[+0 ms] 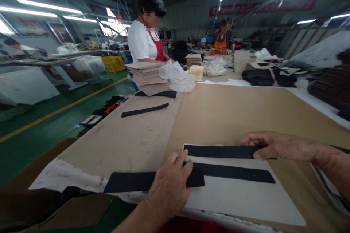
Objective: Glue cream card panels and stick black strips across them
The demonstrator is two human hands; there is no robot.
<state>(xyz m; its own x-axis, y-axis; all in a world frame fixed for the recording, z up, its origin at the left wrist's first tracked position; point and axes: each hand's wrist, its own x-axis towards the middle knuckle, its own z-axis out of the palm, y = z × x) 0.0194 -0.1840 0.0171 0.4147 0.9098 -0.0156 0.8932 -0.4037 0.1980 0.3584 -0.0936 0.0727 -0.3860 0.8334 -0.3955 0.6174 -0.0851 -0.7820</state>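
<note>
A pale flat board [229,196] lies at the table's near edge with black fabric strips on it. My right hand [273,146] pinches the right end of the far strip [218,151], thumb on top and fingers bent behind it. My left hand [172,182] is closed over a near strip [131,182], which sticks out to the left past the board. One left fingertip reaches the left end of the far strip. Between these lies a middle strip [235,172], flat on the board and partly overlapped by the near one. The left palm hides part of the near strip.
Another black strip [144,110] lies farther left on the table [131,142]. Behind it stand a stack of beige panels [147,76] and a white plastic bag [177,76]. Dark bundles [268,76] lie at the back right. A co-worker [147,40] stands across the table.
</note>
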